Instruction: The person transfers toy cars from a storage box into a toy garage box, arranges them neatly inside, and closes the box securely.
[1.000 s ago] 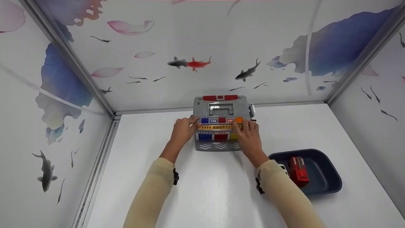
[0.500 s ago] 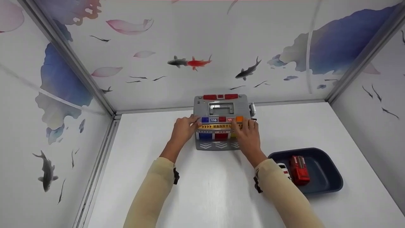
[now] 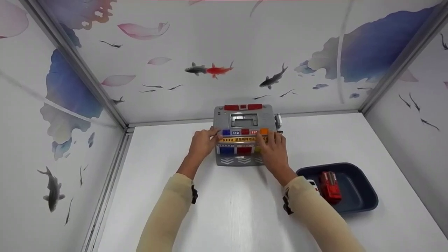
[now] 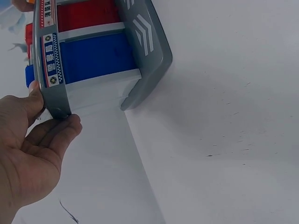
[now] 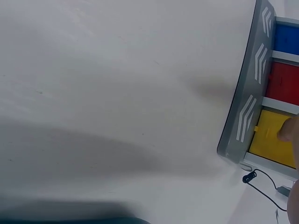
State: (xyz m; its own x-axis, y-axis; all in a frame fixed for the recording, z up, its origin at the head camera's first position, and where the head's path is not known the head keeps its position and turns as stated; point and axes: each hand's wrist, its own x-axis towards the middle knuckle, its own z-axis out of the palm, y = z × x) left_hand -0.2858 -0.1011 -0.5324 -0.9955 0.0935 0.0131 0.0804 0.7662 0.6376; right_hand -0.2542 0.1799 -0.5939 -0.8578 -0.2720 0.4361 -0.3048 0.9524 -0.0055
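Note:
A grey toy garage (image 3: 222, 120) stands against the back wall, with blue, red and yellow doors along its front. In the left wrist view, my left hand (image 4: 39, 154) pinches the garage's left edge, thumb on one side and bent fingers on the other. My right hand (image 3: 274, 152) holds the garage's right front side, its fingers bent over the roof edge. In the right wrist view a fingertip lies at the yellow door (image 5: 268, 133); most of that hand is out of frame. The blue door (image 4: 98, 56) and the red door (image 4: 88, 18) appear closed.
Right of my right forearm sits a dark blue tray (image 3: 371, 196). Inside it lie a red toy truck (image 3: 330, 187) and a white toy car (image 3: 312, 184), partly hidden by my sleeve. A thin black cord (image 5: 266, 195) hangs beside the garage's right side.

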